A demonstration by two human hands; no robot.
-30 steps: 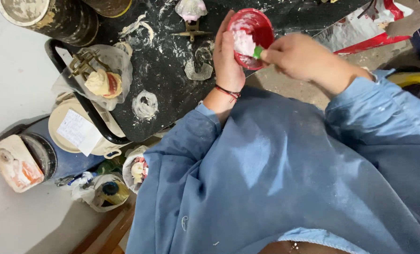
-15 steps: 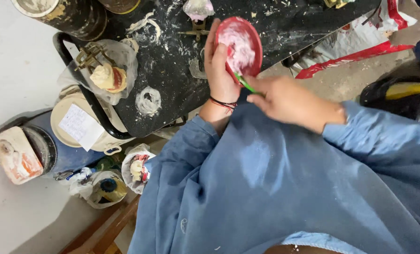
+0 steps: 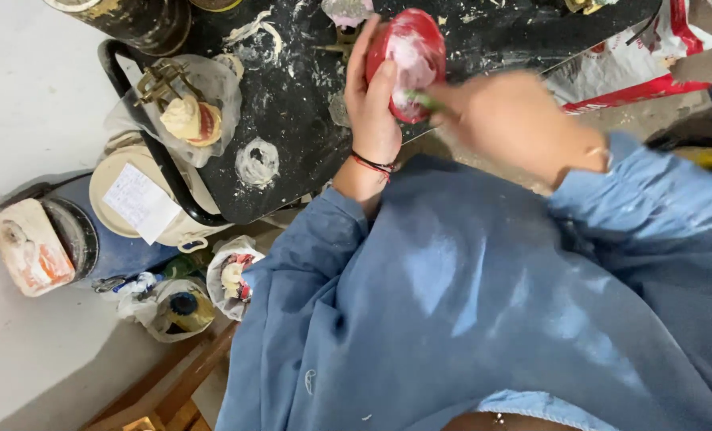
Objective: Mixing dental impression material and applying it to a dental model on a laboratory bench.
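1. Over the near edge of the black table point(image 3: 292, 120), smeared with white paste, our left hand point(image 3: 372, 104) holds a red bowl point(image 3: 408, 68) tilted toward us; the left grip is closed on the bowl, fingers behind it and thumb on the front rim.
2. White paste coats the inside of the bowl.
3. Our right hand point(image 3: 515, 120) sits just right of the bowl, blurred, its grip closed around a thin green-handled tool point(image 3: 424, 100) whose tip touches the paste inside the bowl.
4. A red and black cord bracelet point(image 3: 372, 164) circles the left wrist, and both arms wear blue sleeves point(image 3: 451, 303) dusted with white.
5. On the left part of the table lies a clear plastic bag point(image 3: 184, 112) with a pale dental cast and a brass frame inside it.
6. Below the table edge, on the floor, stand a blue bucket point(image 3: 124, 247) with a cream lid and a paper slip on it, a white and orange container point(image 3: 29, 247) beside it, and some small bagged items.
7. A red and white sack point(image 3: 635, 72) lies at the table's far right.
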